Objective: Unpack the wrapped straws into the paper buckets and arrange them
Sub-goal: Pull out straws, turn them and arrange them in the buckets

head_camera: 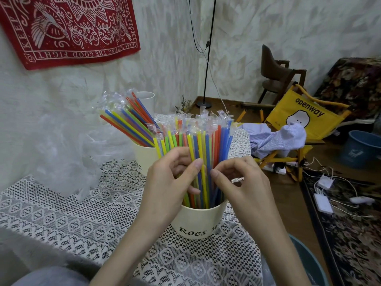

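A cream paper bucket [198,221] lettered "Roes" stands near the table's front, packed with upright wrapped straws [202,139] in yellow, blue, green and orange. My left hand [171,182] grips the left part of that bundle, thumb across a yellow straw. My right hand [241,182] pinches straws on the bundle's right side with curled fingers. Behind stands a second cream bucket [142,159] whose wrapped straws [127,120] lean to the left. A third white bucket [147,100] shows at the back.
The table wears a white lace cloth [72,219]. Crumpled clear plastic wrapping [61,157] lies at the left against the wall. A yellow folding chair [299,118] with a striped shirt, a blue bin [362,147] and cables on the rug fill the right.
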